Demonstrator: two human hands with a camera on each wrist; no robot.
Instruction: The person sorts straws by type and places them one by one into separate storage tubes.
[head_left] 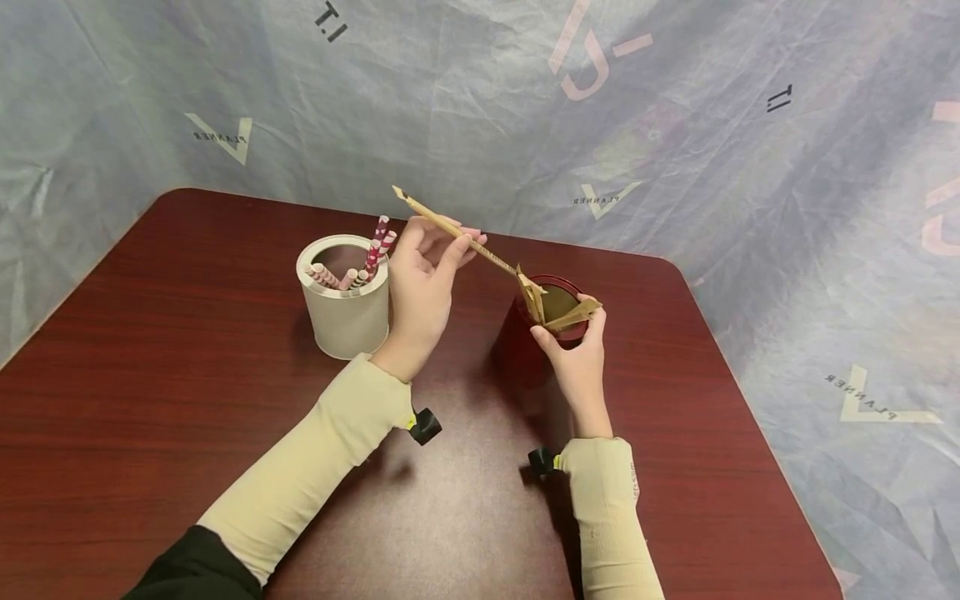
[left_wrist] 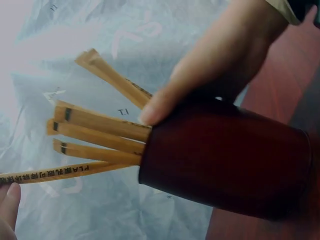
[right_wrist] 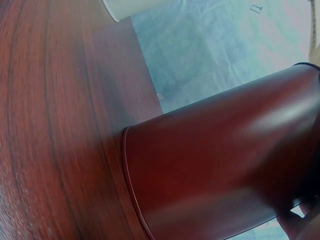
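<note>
In the head view my left hand (head_left: 422, 296) pinches a straw in a brown paper wrapper (head_left: 491, 257) between thumb and fingers. The straw slants down to the mouth of a dark red canister (head_left: 513, 350). My right hand (head_left: 583, 367) grips that canister at the rim, thumb on the near side. Several more wrapped straws (left_wrist: 100, 120) fan out of the opening in the left wrist view, where printed characters show on the held one. The canister's side (right_wrist: 215, 165) fills much of the right wrist view.
A white canister (head_left: 345, 321) with patterned straws (head_left: 373, 254) inside stands left of my left hand. Both canisters are on a dark red wooden table (head_left: 187, 375). A grey printed sheet (head_left: 450, 100) hangs behind the table and along its right side.
</note>
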